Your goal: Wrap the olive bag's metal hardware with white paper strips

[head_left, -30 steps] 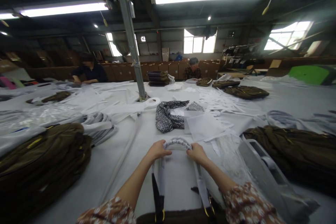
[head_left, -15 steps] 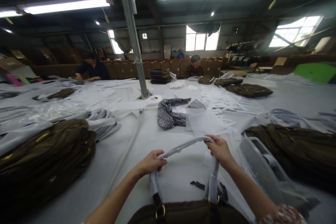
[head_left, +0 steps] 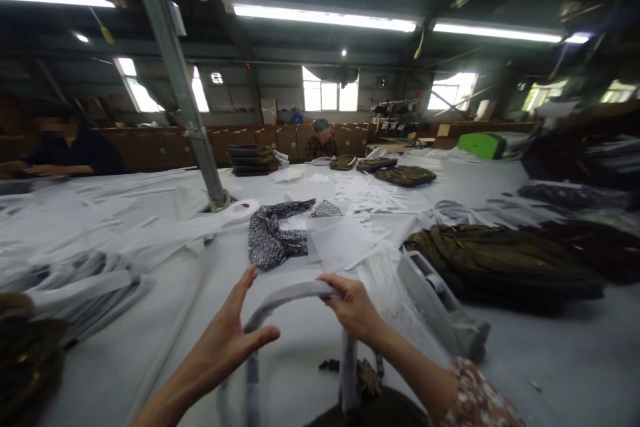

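A grey wrapped bag handle [head_left: 295, 293] was held arched above the white table [head_left: 525, 360], close in front of the person. Its right end was clenched in the right hand [head_left: 350, 310], fingers curled over the top; this was judged to keep the loop raised and taut. The left hand [head_left: 230, 340] was spread flat against the left side of the arch, fingers released and extended, thumb just under the wrap, apparently to smooth or steady it rather than to grasp. Two straps were seen running down from the arch to a dark olive bag [head_left: 370, 410], only partly in view at the bottom edge.

Just right of the gripping hand one grey tape dispenser [head_left: 440, 303] was lying within reach. Beyond the grip one black-and-white patterned cloth [head_left: 273, 237] and a white sheet [head_left: 340, 243] were spread. Further right a stack of olive bags [head_left: 500, 263] was laid flat; the count in it could not be told. Two other people were seated at the far side, well apart.
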Available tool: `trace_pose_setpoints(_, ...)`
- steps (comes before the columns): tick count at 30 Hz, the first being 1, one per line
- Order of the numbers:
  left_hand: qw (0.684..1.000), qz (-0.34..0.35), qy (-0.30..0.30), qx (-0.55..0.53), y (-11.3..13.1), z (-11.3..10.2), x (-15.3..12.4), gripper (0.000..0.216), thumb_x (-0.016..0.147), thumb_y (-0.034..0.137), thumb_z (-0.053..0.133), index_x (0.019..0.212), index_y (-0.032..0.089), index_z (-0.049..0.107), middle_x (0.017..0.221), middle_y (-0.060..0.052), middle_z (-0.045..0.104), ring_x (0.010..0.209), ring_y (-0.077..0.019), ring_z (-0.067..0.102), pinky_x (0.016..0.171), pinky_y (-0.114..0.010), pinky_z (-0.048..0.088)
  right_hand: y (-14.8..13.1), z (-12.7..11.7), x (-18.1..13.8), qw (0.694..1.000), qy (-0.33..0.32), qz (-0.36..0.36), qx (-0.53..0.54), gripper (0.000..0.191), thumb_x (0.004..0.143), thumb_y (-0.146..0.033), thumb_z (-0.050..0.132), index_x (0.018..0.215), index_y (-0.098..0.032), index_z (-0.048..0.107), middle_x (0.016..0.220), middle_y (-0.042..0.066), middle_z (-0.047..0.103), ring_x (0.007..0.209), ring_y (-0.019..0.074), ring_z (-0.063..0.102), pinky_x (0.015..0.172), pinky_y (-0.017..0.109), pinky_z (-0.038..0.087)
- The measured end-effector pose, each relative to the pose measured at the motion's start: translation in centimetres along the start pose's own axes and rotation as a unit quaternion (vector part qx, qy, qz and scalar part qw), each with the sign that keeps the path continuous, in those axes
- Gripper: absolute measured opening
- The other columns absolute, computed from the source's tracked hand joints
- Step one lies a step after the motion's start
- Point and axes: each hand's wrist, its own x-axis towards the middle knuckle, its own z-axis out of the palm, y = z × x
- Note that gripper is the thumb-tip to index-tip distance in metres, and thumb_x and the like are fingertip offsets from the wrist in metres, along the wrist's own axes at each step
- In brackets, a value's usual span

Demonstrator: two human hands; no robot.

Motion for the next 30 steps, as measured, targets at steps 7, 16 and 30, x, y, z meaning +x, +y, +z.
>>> trace_pose_setpoints(7, 0.921, -0.069, -0.354, -0.146, 5.2, 0.3, 2.9, 0.042, 0.071, 0.031, 0.060, 0.109, 0.016, 0.052, 0.055, 0.005, 0.053, 0.046, -0.0116, 0.051, 0.045, -0.020, 0.041, -0.9, -2.2, -1.1, 0.999, -0.026, -0.024, -0.016, 0.019, 0.077, -0.016, 0.059, 0.093, -0.020, 0.067, 0.084, 0.000, 0.066, 0.077, 0.0151, 0.058, 0.071, 0.023, 0.043)
trace_pose_setpoints(16, 0.794, -0.157, -0.401, -0.429, 6.0, -0.2, -0.1, 0.036, 0.069, 0.036, 0.067, 0.096, 0.016, 0.052, 0.060, 0.002, 0.055, 0.041, -0.0057, 0.049, 0.041, -0.016, 0.035, 1.8, -3.5, -3.0, 0.998, -0.028, 0.030, -0.049, 0.017, 0.076, -0.015, 0.057, 0.089, -0.019, 0.065, 0.078, -0.002, 0.061, 0.071, 0.0138, 0.053, 0.065, 0.022, 0.039)
trace_pose_setpoints(30, 0.991, -0.070, -0.112, 0.028, 1.2, 2.8, -0.4, 0.037, 0.082, 0.052, 0.039, 0.063, 0.021, 0.049, 0.061, -0.001, 0.054, 0.061, -0.0183, 0.051, 0.057, -0.025, 0.030, 5.9, -1.5, -2.8, 0.994, -0.054, 0.084, -0.037, 0.017, 0.083, -0.032, 0.052, 0.087, -0.018, 0.061, 0.069, -0.002, 0.056, 0.066, 0.0142, 0.052, 0.059, 0.022, 0.038)
